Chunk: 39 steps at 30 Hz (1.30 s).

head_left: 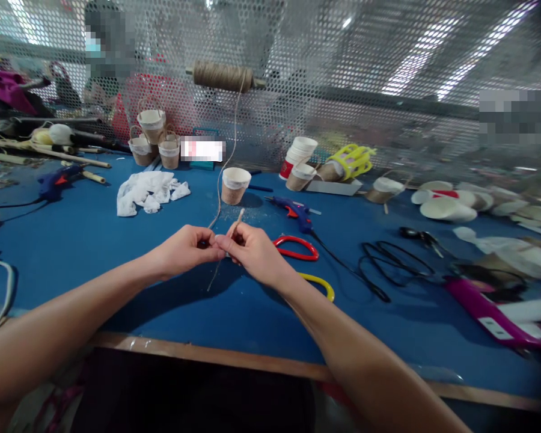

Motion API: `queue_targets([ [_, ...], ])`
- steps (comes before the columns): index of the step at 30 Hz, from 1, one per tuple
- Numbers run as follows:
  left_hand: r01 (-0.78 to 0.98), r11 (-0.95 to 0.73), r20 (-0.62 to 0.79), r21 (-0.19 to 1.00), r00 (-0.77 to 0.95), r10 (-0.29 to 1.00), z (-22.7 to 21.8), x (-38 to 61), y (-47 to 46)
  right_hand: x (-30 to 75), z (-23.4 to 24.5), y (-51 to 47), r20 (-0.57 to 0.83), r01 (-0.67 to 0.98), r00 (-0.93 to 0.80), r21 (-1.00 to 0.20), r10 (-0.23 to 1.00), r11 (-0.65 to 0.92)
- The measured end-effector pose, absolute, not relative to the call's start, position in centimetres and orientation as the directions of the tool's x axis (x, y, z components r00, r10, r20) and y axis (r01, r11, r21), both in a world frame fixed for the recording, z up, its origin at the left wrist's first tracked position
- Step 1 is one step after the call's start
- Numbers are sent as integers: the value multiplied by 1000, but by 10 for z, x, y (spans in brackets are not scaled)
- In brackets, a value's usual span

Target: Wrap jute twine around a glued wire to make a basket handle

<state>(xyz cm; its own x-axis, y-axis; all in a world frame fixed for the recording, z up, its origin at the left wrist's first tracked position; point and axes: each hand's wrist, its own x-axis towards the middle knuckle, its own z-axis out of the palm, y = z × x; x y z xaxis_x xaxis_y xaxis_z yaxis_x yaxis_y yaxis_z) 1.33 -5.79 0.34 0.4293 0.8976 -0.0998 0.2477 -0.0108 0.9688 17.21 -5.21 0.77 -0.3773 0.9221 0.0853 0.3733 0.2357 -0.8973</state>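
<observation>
Both hands meet over the blue table, fingertips touching. My left hand (187,249) is closed in a pinch on jute twine (233,135), which runs down from a spool (223,77) on the mesh panel. A loose twine end hangs below the fingers. My right hand (256,251) is closed round a thin brown stick-like piece (238,219) with a pale tip; its lower part is hidden by the fingers. Just beyond the hands stands a small brown paper pot (234,193) with a white rim. Beside the right hand lie a red handle loop (297,257) and a yellow handle loop (328,288).
A blue glue gun (297,215) lies right of the pot, its cord trailing right. Handled pots (152,126) are stacked at back left behind crumpled white cloth (146,189). Another glue gun (56,181) lies left. White cups (303,147), a magenta power strip (482,307) and cables occupy the right.
</observation>
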Motion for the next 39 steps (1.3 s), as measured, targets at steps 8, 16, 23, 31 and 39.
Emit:
queue_targets([
  [8, 194, 94, -184, 976, 528, 829, 13, 9, -58, 176, 10, -50, 16, 163, -531, -979, 847, 120],
  [16, 291, -40, -124, 956, 523, 844, 13, 6, -56, 177, 9, -49, 2, 265, -488, -953, 873, 150],
  [23, 262, 46, -165, 964, 457, 874, 10, 10, -58, 175, 10, -51, 43, 332, -450, -919, 892, 212],
  [31, 222, 37, -137, 974, 456, 879, 7, 13, -58, 174, 7, -51, 29, 254, -461, -953, 887, 164],
  [39, 188, 70, -158, 980, 509, 846, 12, 9, -58, 177, 7, -49, -19, 161, -480, -985, 877, 67],
])
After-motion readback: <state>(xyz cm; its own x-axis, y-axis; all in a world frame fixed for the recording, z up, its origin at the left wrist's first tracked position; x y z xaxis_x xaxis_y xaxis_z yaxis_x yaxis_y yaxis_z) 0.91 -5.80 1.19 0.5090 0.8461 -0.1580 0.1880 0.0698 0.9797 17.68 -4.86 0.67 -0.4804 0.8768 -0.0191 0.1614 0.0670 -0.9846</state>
